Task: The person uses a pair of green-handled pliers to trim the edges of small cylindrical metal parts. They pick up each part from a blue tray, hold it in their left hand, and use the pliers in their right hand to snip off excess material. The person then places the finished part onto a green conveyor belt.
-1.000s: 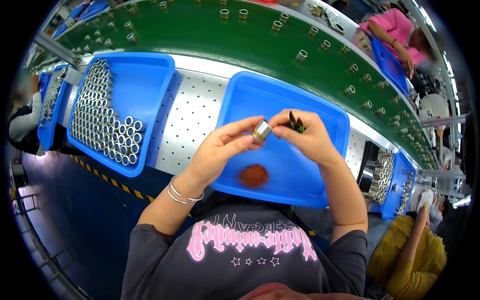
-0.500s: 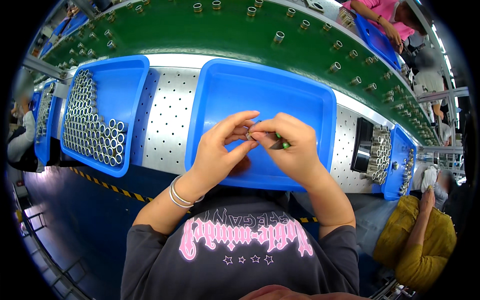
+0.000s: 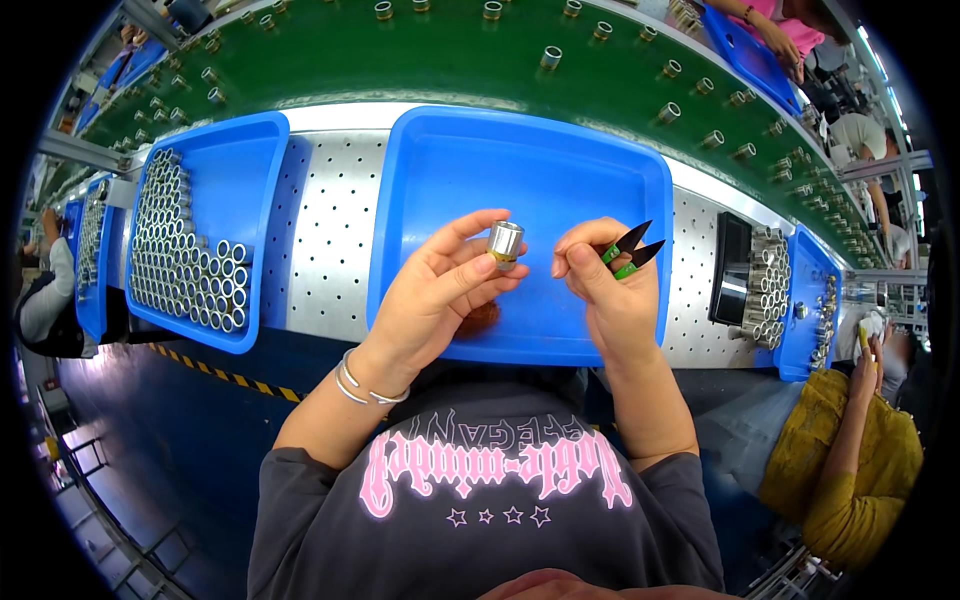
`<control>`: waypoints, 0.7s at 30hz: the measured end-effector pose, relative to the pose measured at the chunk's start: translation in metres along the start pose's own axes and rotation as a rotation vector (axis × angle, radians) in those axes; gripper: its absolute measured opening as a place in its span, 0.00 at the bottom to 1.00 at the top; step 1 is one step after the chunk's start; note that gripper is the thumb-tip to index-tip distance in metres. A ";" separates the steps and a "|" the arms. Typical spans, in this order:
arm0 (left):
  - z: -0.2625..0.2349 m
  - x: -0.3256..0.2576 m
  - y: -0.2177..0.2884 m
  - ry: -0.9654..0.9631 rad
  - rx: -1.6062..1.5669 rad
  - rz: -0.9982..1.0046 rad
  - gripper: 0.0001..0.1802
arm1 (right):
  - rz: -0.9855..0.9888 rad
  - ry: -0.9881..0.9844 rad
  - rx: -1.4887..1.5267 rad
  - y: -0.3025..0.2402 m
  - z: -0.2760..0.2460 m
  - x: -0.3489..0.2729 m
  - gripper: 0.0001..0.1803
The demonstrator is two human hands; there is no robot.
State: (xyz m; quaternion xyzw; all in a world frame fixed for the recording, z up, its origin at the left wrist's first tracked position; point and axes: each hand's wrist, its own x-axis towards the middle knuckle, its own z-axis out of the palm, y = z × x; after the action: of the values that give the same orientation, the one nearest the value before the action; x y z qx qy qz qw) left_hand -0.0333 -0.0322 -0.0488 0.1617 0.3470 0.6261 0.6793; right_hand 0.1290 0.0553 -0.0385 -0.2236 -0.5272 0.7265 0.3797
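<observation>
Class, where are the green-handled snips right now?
In the head view, the green-handled snips are in the right hand, over the middle blue tray, right of the small metal cylinder.

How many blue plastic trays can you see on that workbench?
6, maybe more hidden: middle tray under the hands, tube-filled tray to its left, two at far left, one right, one upper right.
</observation>
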 end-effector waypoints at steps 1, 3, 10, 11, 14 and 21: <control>0.000 0.000 -0.001 -0.007 0.010 0.008 0.26 | 0.015 0.008 -0.008 0.000 0.001 0.000 0.06; -0.001 0.001 -0.004 -0.013 0.033 0.023 0.26 | 0.046 0.026 -0.025 -0.002 0.003 0.000 0.09; -0.002 0.003 -0.007 0.006 0.006 -0.006 0.26 | 0.054 0.050 -0.050 -0.004 0.005 -0.001 0.19; -0.002 0.004 -0.007 0.006 -0.013 -0.014 0.26 | 0.041 0.076 -0.064 -0.004 0.002 -0.002 0.19; 0.001 0.004 -0.007 0.017 0.003 0.003 0.25 | 0.045 0.114 -0.122 -0.004 -0.002 -0.005 0.19; -0.001 0.005 -0.014 0.004 0.302 0.158 0.26 | -0.191 -0.034 -0.769 -0.006 0.003 -0.003 0.16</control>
State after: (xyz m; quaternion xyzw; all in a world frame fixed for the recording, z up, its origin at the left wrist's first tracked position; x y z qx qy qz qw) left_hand -0.0239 -0.0296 -0.0599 0.2874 0.4248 0.6188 0.5951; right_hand 0.1306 0.0523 -0.0316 -0.2875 -0.7856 0.4410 0.3253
